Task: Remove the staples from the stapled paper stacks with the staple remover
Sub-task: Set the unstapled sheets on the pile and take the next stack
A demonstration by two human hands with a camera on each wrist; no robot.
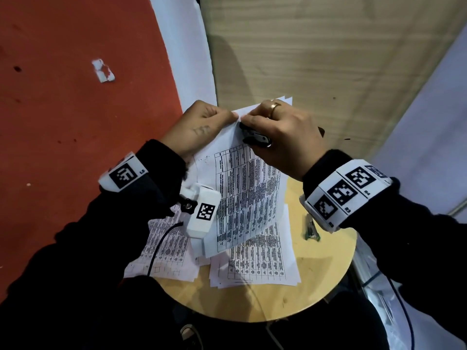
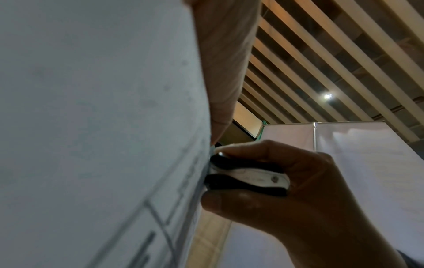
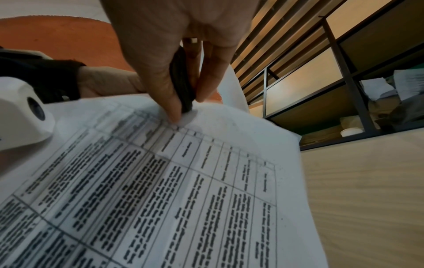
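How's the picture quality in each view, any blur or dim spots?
Head view: evenly lit and sharp on the held stack. Left wrist: dim, stack blurred up close, ceiling lamp flares. Right wrist: text smeared near the lens, remover dark.

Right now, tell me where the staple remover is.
The staple remover is in the right hand, centre of the head view, pressed to the top corner of the lifted paper stack, beside the left hand.
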